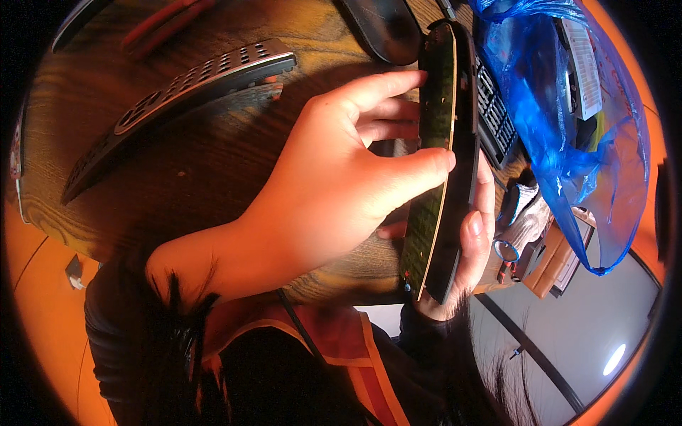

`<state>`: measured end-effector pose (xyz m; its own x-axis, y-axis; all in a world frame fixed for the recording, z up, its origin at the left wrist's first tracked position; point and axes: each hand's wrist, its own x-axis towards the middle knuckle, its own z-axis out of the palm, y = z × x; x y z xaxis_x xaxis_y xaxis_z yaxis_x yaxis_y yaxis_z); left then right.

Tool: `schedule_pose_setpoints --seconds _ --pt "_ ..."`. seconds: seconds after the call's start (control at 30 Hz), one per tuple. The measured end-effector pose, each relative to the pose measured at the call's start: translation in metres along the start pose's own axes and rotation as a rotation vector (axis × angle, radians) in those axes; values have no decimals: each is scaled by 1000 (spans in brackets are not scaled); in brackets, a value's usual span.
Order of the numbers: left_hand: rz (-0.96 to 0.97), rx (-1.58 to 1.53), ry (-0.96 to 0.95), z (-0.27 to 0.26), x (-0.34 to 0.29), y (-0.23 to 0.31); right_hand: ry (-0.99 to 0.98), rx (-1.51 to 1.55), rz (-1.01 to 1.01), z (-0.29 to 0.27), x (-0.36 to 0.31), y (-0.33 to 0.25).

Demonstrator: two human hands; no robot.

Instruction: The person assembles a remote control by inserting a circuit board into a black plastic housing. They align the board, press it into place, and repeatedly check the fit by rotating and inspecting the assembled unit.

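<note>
Upright in front of me stands a long green circuit board (436,106), seen nearly edge-on. Along its right side lies a black plastic shell (462,167), close against it; whether they are fastened together I cannot tell. My left hand (327,156) grips the board, thumb on its edge and fingers on its left face, some partly hidden. My right hand (474,248) holds the shell from the right, near the lower end, its thumb bent beside it. A silver-grey panel with several button holes (177,99), like a remote control's front, rests on the table at the left.
Beyond the board sits a rounded black object (387,28). Red handles (163,28) lie at the far left on the wooden table (192,170). To the right are a black keypad (497,117), a blue plastic bag (547,92) with packages and a brown case (550,263).
</note>
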<state>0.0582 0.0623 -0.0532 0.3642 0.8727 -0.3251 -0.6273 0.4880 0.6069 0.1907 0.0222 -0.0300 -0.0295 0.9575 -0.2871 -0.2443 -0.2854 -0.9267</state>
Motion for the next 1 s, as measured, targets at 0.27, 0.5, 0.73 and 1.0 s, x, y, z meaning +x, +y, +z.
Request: schedule_pose_setpoints --seconds 0.27,0.5,0.73,1.0 --pt "23 0 31 1 -1 1 -11 12 -1 -7 -2 2" --pt "28 2 47 0 0 -3 -50 3 -13 -11 -2 4" --pt "30 -12 37 0 0 -2 -70 -5 -32 -12 -2 4" --pt "30 -33 -2 0 0 2 12 40 -21 -7 -4 3"
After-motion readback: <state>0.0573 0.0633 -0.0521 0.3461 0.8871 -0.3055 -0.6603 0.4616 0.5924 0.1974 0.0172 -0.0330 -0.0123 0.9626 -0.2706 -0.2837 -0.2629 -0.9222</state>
